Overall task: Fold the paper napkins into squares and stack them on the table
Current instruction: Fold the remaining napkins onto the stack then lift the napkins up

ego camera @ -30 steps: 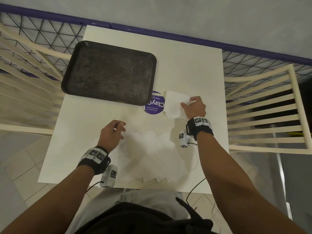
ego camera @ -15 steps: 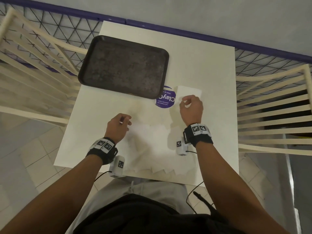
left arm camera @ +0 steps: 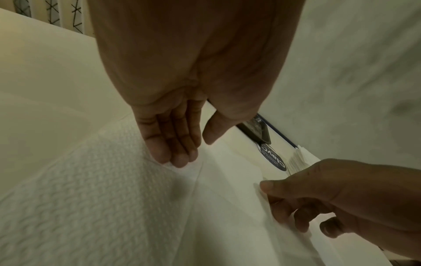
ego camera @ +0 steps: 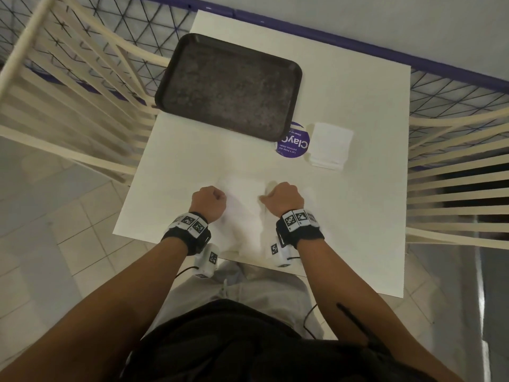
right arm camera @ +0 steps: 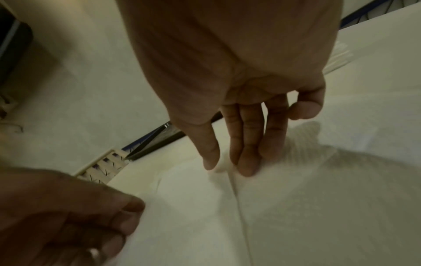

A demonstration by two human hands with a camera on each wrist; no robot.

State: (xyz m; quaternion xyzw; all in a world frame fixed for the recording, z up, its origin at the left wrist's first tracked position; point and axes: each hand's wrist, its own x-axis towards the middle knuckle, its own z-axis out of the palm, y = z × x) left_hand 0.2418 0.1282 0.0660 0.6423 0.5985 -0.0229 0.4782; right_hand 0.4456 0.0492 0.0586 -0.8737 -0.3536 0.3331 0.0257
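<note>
sticker (ego camera: 296,146) partly under tray (ego camera: 228,86), napkin (ego camera: 242,208) blurred

Far tray (ego camera: 228,86), stack (ego camera: 329,146) right (sticker (ego camera: 293,146) between)

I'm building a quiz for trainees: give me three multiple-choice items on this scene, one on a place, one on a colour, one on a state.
1. Where is the stack? A on the tray; B right of the sticker; C on a chair.
2. What colour is the sticker? A purple; B red; C green.
3. What is the right hand doing? A lying flat on the tray; B lifting the stack; C pinching the napkin.

Answers: B, the stack lies on the table beside the sticker. A, its disc is purple with white lettering. C, thumb and fingers meet on a raised fold in the right wrist view.
</note>
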